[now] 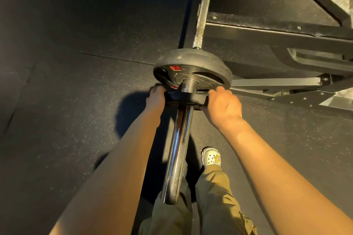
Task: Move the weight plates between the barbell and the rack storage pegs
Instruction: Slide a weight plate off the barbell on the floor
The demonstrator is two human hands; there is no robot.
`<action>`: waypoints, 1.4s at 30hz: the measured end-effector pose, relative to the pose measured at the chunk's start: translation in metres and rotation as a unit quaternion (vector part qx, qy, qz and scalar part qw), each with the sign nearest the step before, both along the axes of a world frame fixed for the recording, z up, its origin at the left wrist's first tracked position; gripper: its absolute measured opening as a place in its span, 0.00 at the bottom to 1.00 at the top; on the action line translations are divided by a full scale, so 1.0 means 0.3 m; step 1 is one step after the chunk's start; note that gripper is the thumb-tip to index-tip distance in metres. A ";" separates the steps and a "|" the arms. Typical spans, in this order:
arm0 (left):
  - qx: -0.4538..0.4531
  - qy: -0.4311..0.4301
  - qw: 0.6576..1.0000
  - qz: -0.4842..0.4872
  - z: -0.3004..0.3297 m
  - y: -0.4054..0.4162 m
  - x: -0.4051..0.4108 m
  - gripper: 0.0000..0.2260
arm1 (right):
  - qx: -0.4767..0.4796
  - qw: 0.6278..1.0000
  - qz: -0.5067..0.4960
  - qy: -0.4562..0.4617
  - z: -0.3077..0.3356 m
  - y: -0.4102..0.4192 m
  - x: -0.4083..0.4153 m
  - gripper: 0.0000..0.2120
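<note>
Both hands grip a black collar (184,98) on a chrome barbell sleeve (178,143): left hand (155,97) and right hand (222,104) either side. Just beyond sits a round rubber plate (193,68).

Weight plate (193,66): black, red label. Barbell sleeve (178,143): polished chrome. Collar (186,98): black. Floor (66,82): dark grey, pale speckles. Rack frame (267,32): black. Trousers (214,196): olive green. Clog (211,156): white, perforated, yellow star.
</note>
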State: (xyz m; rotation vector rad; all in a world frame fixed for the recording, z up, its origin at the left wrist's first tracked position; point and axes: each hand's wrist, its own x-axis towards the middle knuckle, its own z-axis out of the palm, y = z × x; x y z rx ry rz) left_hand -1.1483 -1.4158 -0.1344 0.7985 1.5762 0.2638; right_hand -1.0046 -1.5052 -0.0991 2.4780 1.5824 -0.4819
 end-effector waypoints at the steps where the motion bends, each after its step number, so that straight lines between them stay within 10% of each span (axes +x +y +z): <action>1: -0.003 0.009 1.000 -0.003 0.000 -0.001 0.002 0.18 | 0.035 0.999 0.007 0.009 -0.016 -0.020 0.000 0.14; 6: 0.028 0.011 1.000 0.007 0.022 -0.013 0.032 0.17 | 0.188 0.971 -0.073 0.130 -0.095 -0.128 -0.019 0.09; 15: 0.149 0.086 0.976 -0.131 0.034 -0.093 0.039 0.08 | 0.113 0.902 -0.220 0.353 -0.182 -0.191 0.007 0.09; 23: 0.164 0.092 0.965 -0.184 0.008 -0.093 -0.007 0.15 | 0.088 0.947 -0.175 0.254 -0.135 -0.187 -0.009 0.08; 30: 0.012 -0.045 0.999 0.020 -0.004 -0.103 -0.083 0.13 | 0.134 0.983 -0.073 0.102 -0.044 -0.170 -0.086 0.08; 42: 0.333 0.109 0.888 -0.299 -0.023 -0.146 -0.072 0.20 | 0.173 0.961 -0.108 0.185 -0.155 -0.243 -0.074 0.13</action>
